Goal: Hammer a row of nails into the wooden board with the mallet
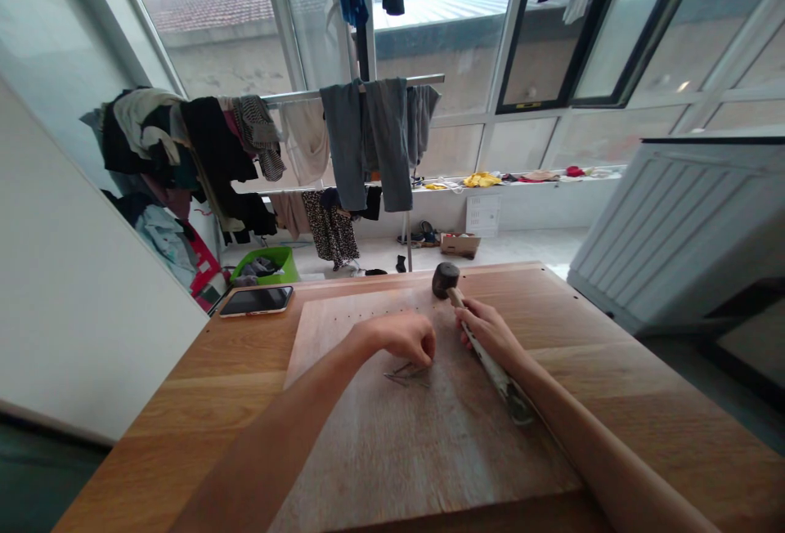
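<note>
My right hand [487, 333] is wrapped round the wooden handle of a mallet [446, 280] with a black head; the head rests on the far part of a pale wooden board [368, 451]. My left hand [405, 338] is curled in a pinch, fingertips down on the board at several thin nails [405, 373] lying there. Whether a nail is between the fingers is hidden. A row of small dots runs along the board's far edge. The board lies on a wooden table [202, 386].
A black phone [256, 301] lies at the table's far left corner. Beyond stand a clothes rack [343, 141] hung with garments, a green basket [270, 265] on the floor, and large windows. A white slatted panel [675, 230] leans at the right, a white wall at the left.
</note>
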The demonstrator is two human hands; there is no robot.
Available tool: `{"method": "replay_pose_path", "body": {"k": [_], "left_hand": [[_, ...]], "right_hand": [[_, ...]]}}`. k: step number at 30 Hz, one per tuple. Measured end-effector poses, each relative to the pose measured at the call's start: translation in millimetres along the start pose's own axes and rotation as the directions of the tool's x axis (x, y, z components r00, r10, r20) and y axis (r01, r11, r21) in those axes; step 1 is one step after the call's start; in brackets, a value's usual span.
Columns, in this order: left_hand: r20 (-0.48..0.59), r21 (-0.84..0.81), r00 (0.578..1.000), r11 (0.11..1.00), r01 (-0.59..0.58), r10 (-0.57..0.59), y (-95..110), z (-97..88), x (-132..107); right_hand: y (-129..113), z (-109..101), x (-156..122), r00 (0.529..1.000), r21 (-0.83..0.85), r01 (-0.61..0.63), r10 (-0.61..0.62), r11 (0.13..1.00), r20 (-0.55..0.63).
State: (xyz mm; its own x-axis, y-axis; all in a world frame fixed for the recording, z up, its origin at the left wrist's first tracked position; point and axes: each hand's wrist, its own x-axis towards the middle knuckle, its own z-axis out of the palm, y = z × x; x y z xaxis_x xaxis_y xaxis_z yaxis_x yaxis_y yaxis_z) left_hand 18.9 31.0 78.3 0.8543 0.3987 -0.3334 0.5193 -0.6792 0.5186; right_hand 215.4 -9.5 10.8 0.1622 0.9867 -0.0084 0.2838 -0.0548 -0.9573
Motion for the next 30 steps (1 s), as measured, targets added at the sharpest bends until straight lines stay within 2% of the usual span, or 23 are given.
{"method": "replay_pose_path", "body": {"k": [2,4,6,7,9,11,13,14,15,16,20,30], "left_hand": [[0.004,-0.047,0.999,0.998,-0.047,0.047,-2.5,0.3,2.2],[-0.071,-0.105,0.992,0.988,-0.115,0.108,-4.7,-0.9,5.6],[-0.246,-0.154,0.960,0.973,-0.173,0.132,-8.7,-2.6,12.5],[-0.356,-0.180,0.928,0.966,-0.187,0.113,-11.9,-3.0,17.6],[-0.576,-0.249,0.817,0.948,-0.200,0.021,-20.4,-1.0,31.0],[-0.730,-0.343,0.670,0.919,-0.195,-0.131,-30.4,4.8,46.3],[-0.795,-0.426,0.538,0.890,-0.164,-0.281,-39.2,13.3,59.8],[-0.809,-0.443,0.494,0.883,-0.156,-0.319,-42.2,17.7,64.9],[-0.818,-0.447,0.468,0.881,-0.154,-0.333,-44.2,21.9,68.6],[-0.827,-0.434,0.461,0.887,-0.160,-0.321,-45.1,25.5,70.9],[-0.836,-0.355,0.494,0.922,-0.158,-0.237,-42.5,32.4,70.2],[-0.822,-0.323,0.526,0.940,-0.111,-0.220,-41.1,31.3,65.1]], "right_hand": [[-0.1,-0.1,0.2,1.000,0.005,0.003,-0.003,1.000,-0.002],[0.2,-0.6,0.5,1.000,0.007,0.006,-0.006,1.000,0.002],[0.6,-1.2,0.9,1.000,0.004,0.005,-0.005,1.000,0.009],[0.7,-1.4,1.1,1.000,0.002,0.003,-0.003,1.000,0.011],[1.0,-1.4,1.6,1.000,0.000,-0.003,0.003,1.000,0.006],[1.3,-1.2,2.3,1.000,0.005,-0.015,0.015,1.000,0.001],[2.1,-0.8,3.2,1.000,0.013,-0.031,0.031,0.999,0.002],[2.7,-0.6,3.7,0.999,0.017,-0.039,0.039,0.999,0.002],[3.4,-0.4,4.1,0.999,0.021,-0.045,0.045,0.999,0.001],[4.1,-0.2,4.4,0.999,0.024,-0.048,0.048,0.999,-0.002],[5.7,0.5,3.9,0.999,0.040,-0.053,0.054,0.998,-0.011],[4.2,1.0,0.6,0.999,0.048,-0.044,0.045,0.998,-0.011]]}}
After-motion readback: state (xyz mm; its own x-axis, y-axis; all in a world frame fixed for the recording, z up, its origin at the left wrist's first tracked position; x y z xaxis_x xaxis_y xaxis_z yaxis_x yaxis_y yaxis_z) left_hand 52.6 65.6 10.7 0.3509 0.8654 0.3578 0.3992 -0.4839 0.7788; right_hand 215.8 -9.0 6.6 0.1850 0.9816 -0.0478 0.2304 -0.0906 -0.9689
